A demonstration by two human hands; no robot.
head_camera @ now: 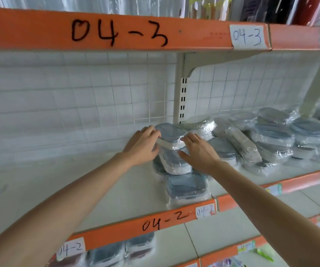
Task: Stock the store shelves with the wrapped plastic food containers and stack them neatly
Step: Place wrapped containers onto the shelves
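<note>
You can read "04-3" on the upper orange shelf edge (116, 31) and its paper tag (247, 37); "04-2" on the lower shelf edge (165, 221) and tags (205, 211).

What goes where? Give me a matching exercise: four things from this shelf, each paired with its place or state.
Things:
1. left hand
2. right hand
3. front container
4. pile

Places or states:
A. alone near the shelf's front edge
B. jumbled in the bay on the right
C. on the left side of the top container
D. on the right side of the stack

Pairs: 1-C, 2-D, 3-A, 4-B
</note>
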